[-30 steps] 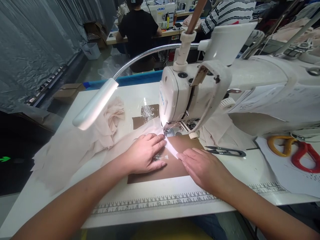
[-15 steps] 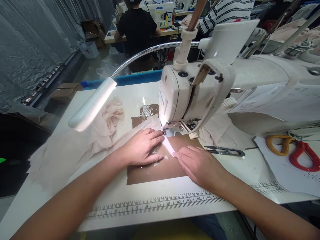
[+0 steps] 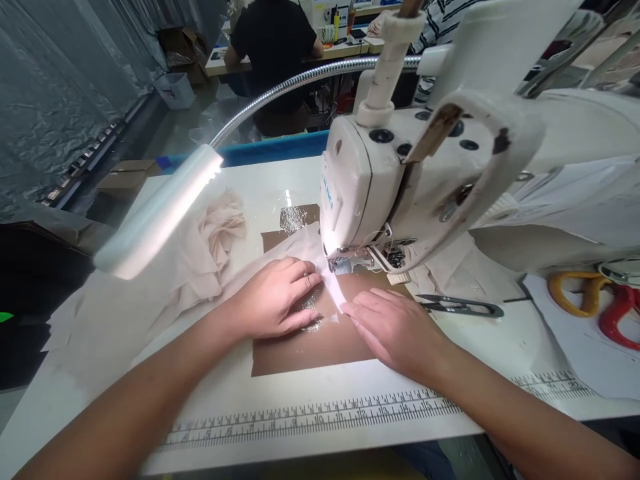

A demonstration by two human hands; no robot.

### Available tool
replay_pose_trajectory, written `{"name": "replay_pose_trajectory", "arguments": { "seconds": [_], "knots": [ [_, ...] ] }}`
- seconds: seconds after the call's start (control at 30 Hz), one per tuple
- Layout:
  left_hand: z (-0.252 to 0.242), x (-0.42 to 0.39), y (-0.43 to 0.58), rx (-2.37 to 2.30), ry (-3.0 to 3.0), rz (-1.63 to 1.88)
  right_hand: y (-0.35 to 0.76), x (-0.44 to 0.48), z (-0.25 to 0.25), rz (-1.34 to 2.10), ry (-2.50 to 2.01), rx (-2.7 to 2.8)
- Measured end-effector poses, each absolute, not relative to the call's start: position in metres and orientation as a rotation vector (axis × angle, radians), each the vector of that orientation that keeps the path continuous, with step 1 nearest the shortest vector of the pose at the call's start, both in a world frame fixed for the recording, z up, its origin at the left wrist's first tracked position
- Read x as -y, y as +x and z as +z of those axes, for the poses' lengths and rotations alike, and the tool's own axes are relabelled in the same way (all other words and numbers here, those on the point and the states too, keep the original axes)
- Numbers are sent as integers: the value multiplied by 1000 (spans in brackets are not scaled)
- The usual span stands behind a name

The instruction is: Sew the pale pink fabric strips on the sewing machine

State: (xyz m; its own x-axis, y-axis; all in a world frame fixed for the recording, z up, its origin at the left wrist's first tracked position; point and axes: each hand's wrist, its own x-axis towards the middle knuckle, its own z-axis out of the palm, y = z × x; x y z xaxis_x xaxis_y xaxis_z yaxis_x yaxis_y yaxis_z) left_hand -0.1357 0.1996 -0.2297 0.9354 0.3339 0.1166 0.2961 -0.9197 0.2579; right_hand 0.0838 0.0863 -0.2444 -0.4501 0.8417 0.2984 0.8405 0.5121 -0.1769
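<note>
A strip of pale pink fabric (image 3: 334,289) runs from under the presser foot (image 3: 332,264) of a white sewing machine (image 3: 350,193) towards me. My left hand (image 3: 277,297) lies flat beside the strip, thumb apart from the fingers, over the fabric and a brown taped sheet (image 3: 305,357). The near end of the strip is pinched between the thumb and fingers of my right hand (image 3: 400,330). More of the thin fabric spreads left from the foot into a crumpled heap (image 3: 220,227). The needle tip is too small to make out.
Black thread snips (image 3: 463,305) lie right of my right hand, with orange- and red-handled scissors (image 3: 580,293) on paper beyond. A lit lamp (image 3: 160,213) hangs over the left side. A printed ruler (image 3: 320,420) follows the table's front edge. A person (image 3: 275,53) sits ahead.
The view has shifted, so the machine looks larger and nearer. My left fingertips have drawn slightly left, away from the presser foot. My right hand keeps its pinch on the strip.
</note>
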Motion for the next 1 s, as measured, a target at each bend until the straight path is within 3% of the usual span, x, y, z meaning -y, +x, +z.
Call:
{"name": "replay_pose_trajectory", "arguments": {
  "seconds": [1.0],
  "knots": [
    [-238,-183,-129,-477,2881,280,84,-83,-249,-50,-1391,2355]
  ]
}}
